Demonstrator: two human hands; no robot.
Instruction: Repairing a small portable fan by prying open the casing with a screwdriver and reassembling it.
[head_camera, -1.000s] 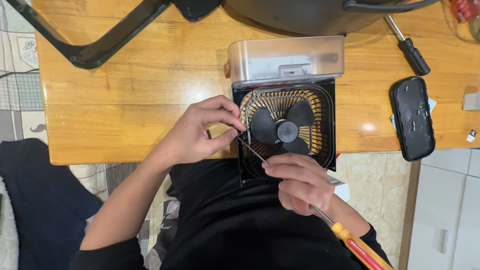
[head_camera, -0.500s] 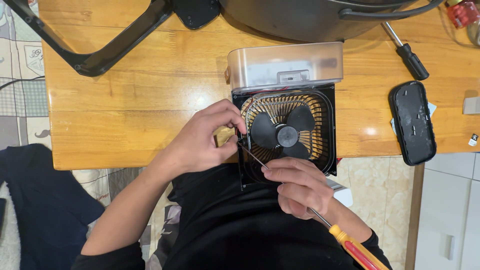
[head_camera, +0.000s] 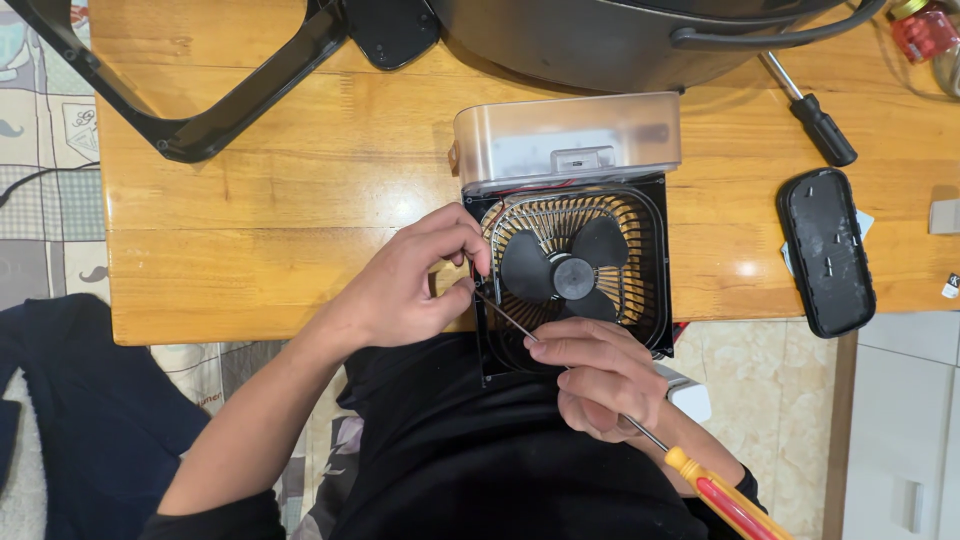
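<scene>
While the left hand (head_camera: 415, 285) pinches the square black fan housing (head_camera: 655, 300) at its edge, the right hand (head_camera: 600, 375) grips a thin steel screwdriver (head_camera: 640, 430), red-yellow handle, over the glossy wooden table (head_camera: 250, 220).

Small white label (head_camera: 951, 287) at the table's (head_camera: 250, 210) right edge

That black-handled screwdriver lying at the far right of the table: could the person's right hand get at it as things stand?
Probably yes, but not freely: the right hand is gripping a long screwdriver. The black-handled screwdriver lies uncovered on the table beyond the fan, nothing on it.
</scene>
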